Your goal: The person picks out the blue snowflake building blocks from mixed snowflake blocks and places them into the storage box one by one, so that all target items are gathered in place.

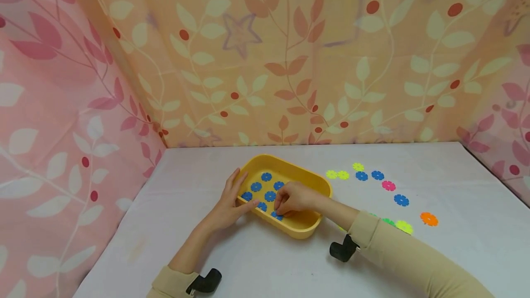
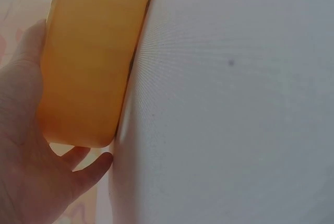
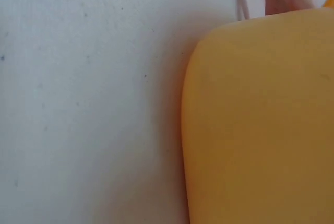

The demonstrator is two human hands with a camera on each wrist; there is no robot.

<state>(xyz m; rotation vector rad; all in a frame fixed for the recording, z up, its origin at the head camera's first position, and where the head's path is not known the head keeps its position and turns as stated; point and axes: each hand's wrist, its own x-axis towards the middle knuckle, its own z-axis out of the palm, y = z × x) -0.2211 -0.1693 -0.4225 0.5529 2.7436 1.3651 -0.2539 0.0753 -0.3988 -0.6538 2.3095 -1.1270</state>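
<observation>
A yellow plastic basin (image 1: 301,232) stands at an angle on the table, with several blue snowflake-shaped discs (image 1: 270,196) spread over its floor. My left hand (image 1: 227,205) grips its near left corner, thumb along the front rim and fingers round the end wall. In the left wrist view, that hand (image 2: 23,140) lies against the basin's outer wall (image 2: 94,57). My right hand (image 1: 295,197) reaches inside the basin and pinches a blue disc (image 1: 275,216) close to the front wall. The right wrist view shows only the basin's outside (image 3: 261,119) and white tabletop.
To the right of the basin, loose discs lie scattered on the white table (image 1: 265,266): yellow (image 1: 343,175), blue (image 1: 401,200), pink (image 1: 388,186) and orange (image 1: 429,219). A green disc (image 1: 388,221) and a yellow one lie beside the right sleeve. Leaf-patterned curtains (image 1: 248,82) surround the table.
</observation>
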